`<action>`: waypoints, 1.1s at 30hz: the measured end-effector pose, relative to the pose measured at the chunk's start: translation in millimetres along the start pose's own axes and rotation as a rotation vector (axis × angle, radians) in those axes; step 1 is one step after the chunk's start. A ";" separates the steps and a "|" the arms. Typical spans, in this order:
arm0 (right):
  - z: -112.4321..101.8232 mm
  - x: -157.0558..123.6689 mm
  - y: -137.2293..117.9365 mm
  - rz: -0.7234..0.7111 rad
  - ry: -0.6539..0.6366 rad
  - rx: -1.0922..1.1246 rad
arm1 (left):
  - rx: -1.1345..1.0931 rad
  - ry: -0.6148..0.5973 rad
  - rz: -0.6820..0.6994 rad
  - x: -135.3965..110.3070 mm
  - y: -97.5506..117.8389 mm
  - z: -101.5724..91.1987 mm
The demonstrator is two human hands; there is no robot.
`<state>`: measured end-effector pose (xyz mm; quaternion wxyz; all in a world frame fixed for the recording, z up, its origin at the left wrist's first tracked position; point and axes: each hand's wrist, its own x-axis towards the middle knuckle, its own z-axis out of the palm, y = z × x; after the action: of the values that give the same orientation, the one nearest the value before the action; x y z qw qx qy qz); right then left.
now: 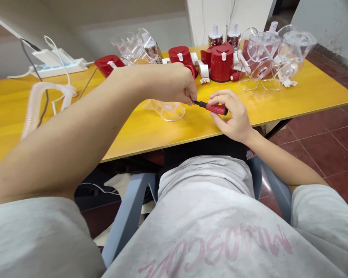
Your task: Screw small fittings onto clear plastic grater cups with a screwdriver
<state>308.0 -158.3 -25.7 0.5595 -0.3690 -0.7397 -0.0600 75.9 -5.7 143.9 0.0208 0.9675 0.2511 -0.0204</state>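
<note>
My right hand (pixel 233 114) holds a screwdriver (pixel 217 109) by its red handle, with the thumb and fingers around it. Its dark shaft points left, toward my left hand (pixel 181 85). The fingertips of that hand are pinched together at the screwdriver's tip; whatever sits between them is too small and hidden to make out. Beneath my left hand, a clear plastic piece with a round rim (pixel 173 112) lies on the yellow table (pixel 150 135), partly covered by the hand and forearm.
Several red plastic housings (pixel 222 63) stand along the back, with white parts (pixel 203 72) between them. Clear plastic jugs (pixel 263 46) are grouped at right, more clear pieces (pixel 133 48) at back left. A power strip (pixel 60 67) and a ribbed hose (pixel 34 104) are at left.
</note>
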 end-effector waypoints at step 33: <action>0.4 -3.7 8.5 0.286 -0.015 0.208 | -0.021 -0.205 0.079 14.5 -19.9 -12.5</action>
<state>313.3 -153.7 -31.8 0.5922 -0.4109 -0.6860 0.0998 79.2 19.3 155.1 0.0572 0.9692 0.2096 -0.1156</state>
